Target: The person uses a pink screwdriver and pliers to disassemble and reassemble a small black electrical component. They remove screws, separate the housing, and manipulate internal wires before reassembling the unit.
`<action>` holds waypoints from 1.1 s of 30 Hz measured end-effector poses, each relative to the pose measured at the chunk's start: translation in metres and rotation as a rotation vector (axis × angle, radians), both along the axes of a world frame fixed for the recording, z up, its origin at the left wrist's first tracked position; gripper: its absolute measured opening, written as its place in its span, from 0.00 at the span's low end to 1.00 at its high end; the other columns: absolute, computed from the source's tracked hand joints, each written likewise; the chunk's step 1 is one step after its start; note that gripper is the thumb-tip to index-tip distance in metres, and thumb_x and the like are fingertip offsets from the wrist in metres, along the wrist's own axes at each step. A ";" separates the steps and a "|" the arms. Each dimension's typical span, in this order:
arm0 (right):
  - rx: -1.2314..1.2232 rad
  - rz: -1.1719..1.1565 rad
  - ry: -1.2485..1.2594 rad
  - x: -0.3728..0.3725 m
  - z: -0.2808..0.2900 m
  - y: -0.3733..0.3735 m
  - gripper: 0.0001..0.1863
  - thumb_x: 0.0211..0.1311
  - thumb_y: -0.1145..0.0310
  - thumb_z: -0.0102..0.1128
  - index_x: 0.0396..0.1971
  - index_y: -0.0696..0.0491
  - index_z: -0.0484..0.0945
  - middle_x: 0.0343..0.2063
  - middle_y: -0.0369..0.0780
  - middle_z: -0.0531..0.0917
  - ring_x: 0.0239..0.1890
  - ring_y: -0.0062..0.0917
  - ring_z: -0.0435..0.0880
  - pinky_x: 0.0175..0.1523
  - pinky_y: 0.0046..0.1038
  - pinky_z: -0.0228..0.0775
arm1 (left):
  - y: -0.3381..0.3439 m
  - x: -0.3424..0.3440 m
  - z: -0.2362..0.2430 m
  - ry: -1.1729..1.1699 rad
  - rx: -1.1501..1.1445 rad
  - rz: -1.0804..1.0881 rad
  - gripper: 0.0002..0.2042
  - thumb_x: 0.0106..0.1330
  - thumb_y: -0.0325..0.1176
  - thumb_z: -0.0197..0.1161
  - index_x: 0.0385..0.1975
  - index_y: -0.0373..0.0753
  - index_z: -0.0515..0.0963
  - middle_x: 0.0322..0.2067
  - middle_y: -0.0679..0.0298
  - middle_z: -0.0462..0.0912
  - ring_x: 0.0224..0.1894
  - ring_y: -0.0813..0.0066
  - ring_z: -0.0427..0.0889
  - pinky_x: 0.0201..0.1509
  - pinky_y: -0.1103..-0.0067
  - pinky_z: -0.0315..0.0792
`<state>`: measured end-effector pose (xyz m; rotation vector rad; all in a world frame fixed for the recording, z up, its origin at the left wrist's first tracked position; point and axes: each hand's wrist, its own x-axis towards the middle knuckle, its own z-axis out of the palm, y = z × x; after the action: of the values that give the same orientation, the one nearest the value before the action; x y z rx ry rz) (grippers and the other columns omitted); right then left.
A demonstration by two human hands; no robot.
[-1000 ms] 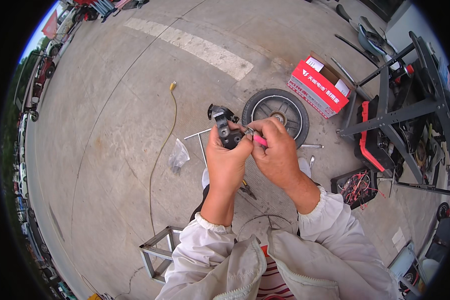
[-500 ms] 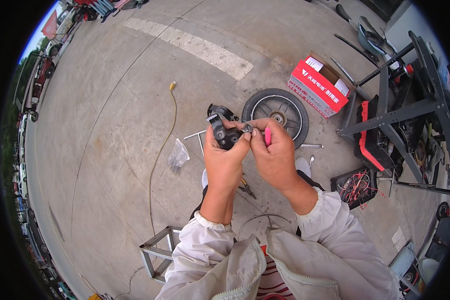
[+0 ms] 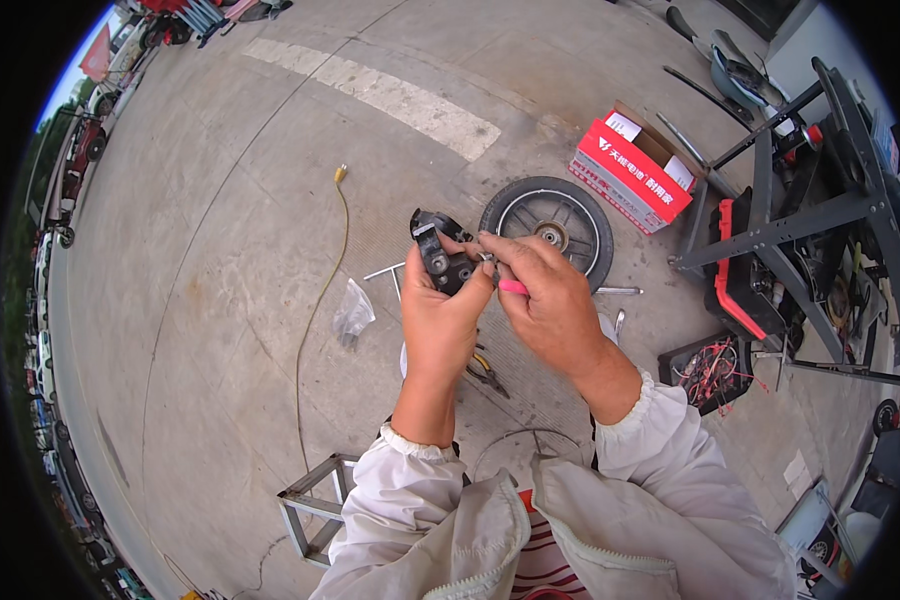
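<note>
My left hand (image 3: 438, 332) is closed around a black metal part with a curved arm and bolt holes (image 3: 433, 248), which looks like a brake caliper. It is held up above the floor, between me and the wheel. My right hand (image 3: 560, 320) is closed on a tool with a pink handle (image 3: 513, 287); the tool's tip is hidden by the fingers. The right fingertips meet the left thumb at a small silvery piece (image 3: 487, 258) at the part's right edge. What that piece is cannot be made out.
A spoked wheel with tyre (image 3: 598, 225) lies beyond my hands, beside a red and white box (image 3: 630, 170). Pliers (image 3: 487, 375) and a clear plastic bag (image 3: 352, 312) lie on the concrete. A dark metal rack (image 3: 770, 240) and a bin of wires (image 3: 708, 375) stand right; a metal frame (image 3: 310, 505) stands near left.
The pink handle has swung from upright to nearly level, pointing left, as my right hand turned. My left hand still holds the black part in about the same place.
</note>
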<state>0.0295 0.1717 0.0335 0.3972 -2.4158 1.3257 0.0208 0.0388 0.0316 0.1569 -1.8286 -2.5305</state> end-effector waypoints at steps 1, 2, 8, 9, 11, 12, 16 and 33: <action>0.016 0.018 -0.024 0.000 0.000 0.002 0.23 0.55 0.76 0.63 0.53 0.52 0.75 0.40 0.44 0.81 0.38 0.42 0.83 0.39 0.36 0.78 | -0.001 0.000 0.000 -0.003 -0.019 -0.001 0.14 0.61 0.19 0.65 0.42 0.38 0.69 0.37 0.68 0.79 0.38 0.84 0.78 0.43 0.84 0.74; 0.034 0.033 -0.048 -0.001 0.002 0.005 0.23 0.55 0.75 0.63 0.53 0.52 0.75 0.40 0.44 0.81 0.39 0.42 0.83 0.39 0.37 0.78 | -0.001 0.000 -0.001 -0.006 -0.037 -0.004 0.14 0.61 0.19 0.66 0.42 0.38 0.69 0.37 0.68 0.79 0.38 0.84 0.78 0.43 0.84 0.74; 0.053 0.057 -0.081 -0.003 -0.001 0.010 0.18 0.56 0.73 0.64 0.49 0.52 0.76 0.38 0.43 0.83 0.38 0.41 0.84 0.39 0.38 0.78 | -0.004 -0.001 0.001 -0.043 -0.065 -0.056 0.14 0.61 0.19 0.66 0.42 0.36 0.70 0.37 0.66 0.79 0.37 0.81 0.79 0.42 0.83 0.74; 0.045 0.052 -0.055 -0.004 -0.003 0.010 0.18 0.56 0.72 0.64 0.48 0.52 0.75 0.38 0.43 0.83 0.38 0.41 0.84 0.38 0.38 0.77 | -0.005 -0.001 0.002 -0.067 -0.042 -0.070 0.14 0.61 0.20 0.66 0.42 0.36 0.70 0.37 0.65 0.79 0.37 0.81 0.79 0.42 0.84 0.74; 0.028 0.033 -0.066 -0.003 0.000 0.008 0.16 0.56 0.73 0.64 0.46 0.53 0.76 0.37 0.44 0.84 0.38 0.41 0.84 0.39 0.37 0.78 | -0.006 -0.002 -0.001 -0.113 0.078 -0.089 0.13 0.62 0.20 0.66 0.42 0.36 0.70 0.36 0.65 0.79 0.36 0.79 0.79 0.41 0.83 0.75; 0.018 0.025 -0.071 -0.003 0.002 0.006 0.15 0.56 0.73 0.64 0.45 0.53 0.76 0.36 0.44 0.84 0.38 0.41 0.84 0.39 0.37 0.78 | -0.007 -0.002 -0.002 -0.137 0.138 -0.096 0.13 0.62 0.21 0.66 0.42 0.37 0.70 0.36 0.65 0.79 0.36 0.78 0.80 0.41 0.82 0.75; -0.187 0.034 -0.201 -0.001 0.007 0.002 0.13 0.55 0.77 0.63 0.42 0.54 0.76 0.35 0.44 0.84 0.36 0.39 0.85 0.39 0.33 0.77 | -0.010 -0.004 -0.004 -0.214 0.342 -0.120 0.13 0.62 0.20 0.65 0.42 0.38 0.70 0.35 0.64 0.79 0.36 0.76 0.81 0.40 0.80 0.78; -0.072 -0.070 -0.174 -0.001 -0.001 -0.006 0.13 0.54 0.76 0.62 0.39 0.58 0.71 0.34 0.49 0.79 0.38 0.47 0.80 0.42 0.41 0.73 | -0.001 -0.005 -0.012 -0.160 0.081 0.012 0.12 0.57 0.17 0.62 0.38 0.37 0.70 0.30 0.68 0.77 0.31 0.85 0.74 0.34 0.85 0.69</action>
<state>0.0281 0.1654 0.0323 0.1833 -2.4872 1.4664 0.0159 0.0380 0.0195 0.3815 -1.7694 -2.6556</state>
